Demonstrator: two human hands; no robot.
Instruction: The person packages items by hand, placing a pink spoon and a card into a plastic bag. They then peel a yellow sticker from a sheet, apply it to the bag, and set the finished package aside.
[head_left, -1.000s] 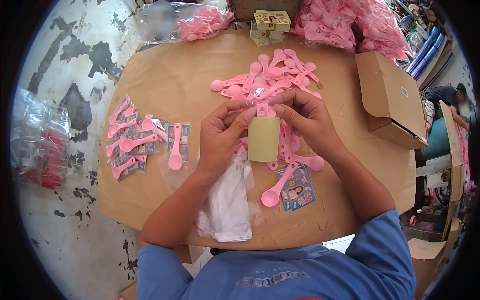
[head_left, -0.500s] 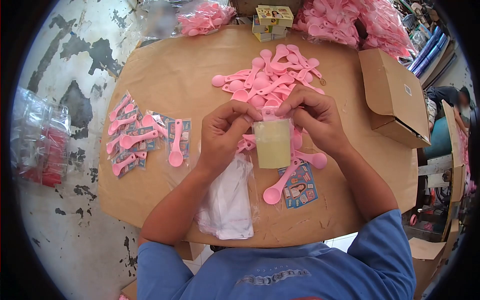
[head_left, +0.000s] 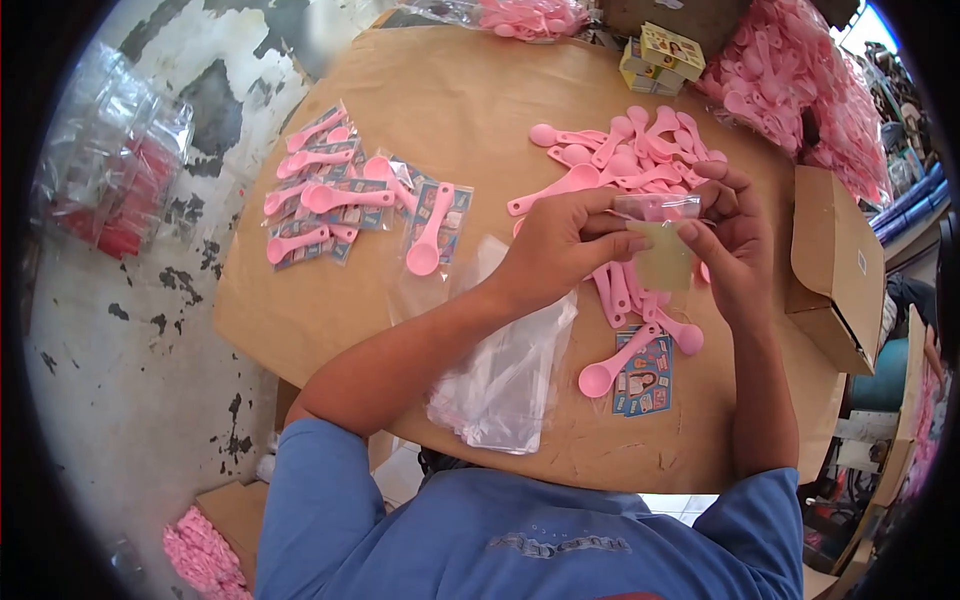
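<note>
My left hand (head_left: 575,245) and my right hand (head_left: 735,245) are both closed on the top of a small clear plastic bag (head_left: 655,207). Inside the bag hangs a pale yellow-green card (head_left: 664,265), and some pink shows near the bag's upper edge. Behind my fingers spreads a pile of pink measuring spoons (head_left: 655,150), partly covered by the hands. Below the bag, one pink spoon (head_left: 597,379) lies partly over blue printed cards (head_left: 645,385). Beside my left forearm rests a stack of clear plastic bags (head_left: 500,400).
Several bagged spoons with blue cards (head_left: 330,195) lie on the table's left. An open cardboard box (head_left: 835,270) stands at the right edge. Small yellow card stacks (head_left: 662,58) and large bags of pink spoons (head_left: 765,75) are at the back. Another person's arm (head_left: 932,355) shows far right.
The view has swung left, so the table's contents appear farther right. Both hands still hold the bag; my fingers have shifted along its top edge, and the flap now stands up above them.
</note>
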